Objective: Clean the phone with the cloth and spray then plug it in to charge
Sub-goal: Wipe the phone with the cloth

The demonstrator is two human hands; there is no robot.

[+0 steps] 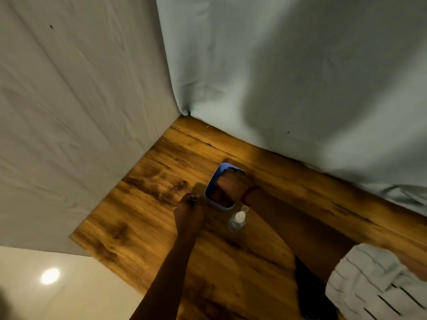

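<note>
A small blue rectangular plastic bin (211, 187) is set on the wood-grain table (147, 181). The right hand (228, 184) is placed inside it; its finger state cannot be told. The left hand (188, 209) is rested just beside the bin, fingers curled together. A clear plastic spray bottle (237, 220) is stood near the bin. The phone cannot be made out.

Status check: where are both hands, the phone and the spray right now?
Right hand flat on phone, maybe wiping; cloth not discernible. Left hand beside phone's near-left edge, grip unclear. Spray bottle upright just in front of phone. Nothing in the way.
</note>
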